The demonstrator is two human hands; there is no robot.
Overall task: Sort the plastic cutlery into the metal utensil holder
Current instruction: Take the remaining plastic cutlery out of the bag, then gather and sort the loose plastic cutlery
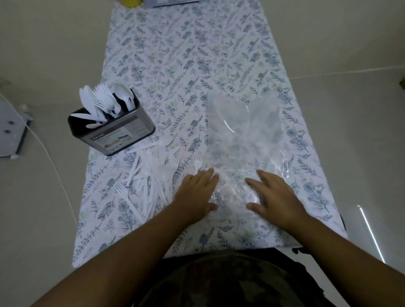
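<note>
A metal utensil holder stands at the table's left edge, with white plastic knives, forks and spoons upright in it. A loose pile of white plastic cutlery lies in front of the holder, left of my hands. A clear plastic bag lies flat on the cloth at centre right. My left hand rests palm down on the bag's near left edge, fingers spread. My right hand presses flat on the bag's near right part. Neither hand holds cutlery.
The table carries a white cloth with a blue leaf print. A yellow object and a dark flat item sit at the far end. A white cable runs along the floor on the left.
</note>
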